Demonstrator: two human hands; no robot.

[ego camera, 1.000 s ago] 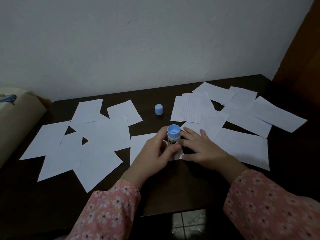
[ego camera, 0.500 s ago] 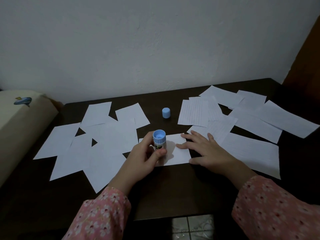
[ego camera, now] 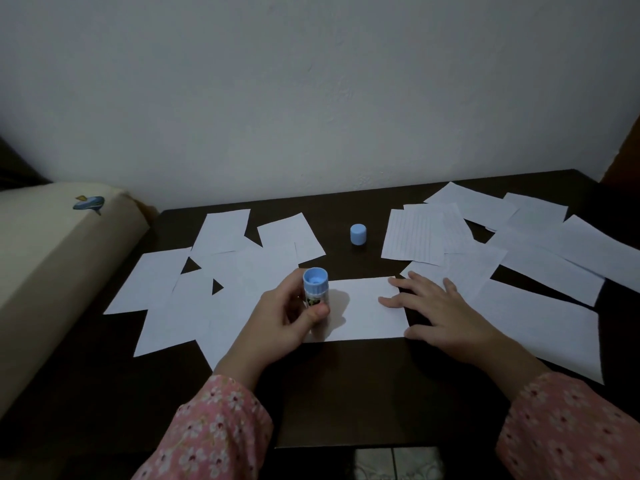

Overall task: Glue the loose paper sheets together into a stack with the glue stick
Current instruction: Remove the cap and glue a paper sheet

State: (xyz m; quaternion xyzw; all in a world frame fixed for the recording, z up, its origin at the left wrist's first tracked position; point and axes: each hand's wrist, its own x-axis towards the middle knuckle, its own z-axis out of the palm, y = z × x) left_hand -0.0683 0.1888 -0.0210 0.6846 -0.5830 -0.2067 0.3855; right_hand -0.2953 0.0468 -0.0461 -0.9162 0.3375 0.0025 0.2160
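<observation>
A: Head view: the left hand (ego camera: 284,317) grips the glue stick (ego camera: 315,289), now at the paper sheet (ego camera: 363,308)'s left end, having swept leftward.

B: Right hand (ego camera: 440,306), fingers spread, pins it. Likely coated; another sheet next.

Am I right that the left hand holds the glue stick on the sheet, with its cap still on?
Not quite. The head view shows the cap off, standing behind the sheet on the table. The left hand does hold the glue stick there.

A single head-worn camera looks forward and down from close above the near edge of a dark table (ego camera: 346,393), facing a white wall (ego camera: 311,98).
</observation>
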